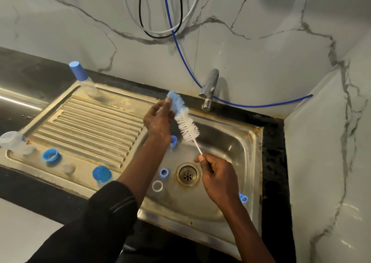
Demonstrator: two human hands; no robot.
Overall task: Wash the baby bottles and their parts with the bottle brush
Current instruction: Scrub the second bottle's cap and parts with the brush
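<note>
the bottle brush is held slantwise in the air over the sink basin; it has a blue sponge tip, a tuft of white bristles below that and a thin white twisted stem; the left hand pinches the blue tip between thumb and fingers, and the right hand is curled round the lower end of the stem, thumb on top; in the basin lie a small blue cap, a blue ring and a white ring, all left of the drain; a capped bottle stands at the back of the ribbed drainboard; along its front edge are a clear bottle on its side, a blue collar, a clear teat and a blue-topped bottle; the steel is stained brownish at the rims; the sink is set in a black tabletop; a chrome tap stands behind the basin; a blue hose and cables hang on the grey-veined marble wall.
</note>
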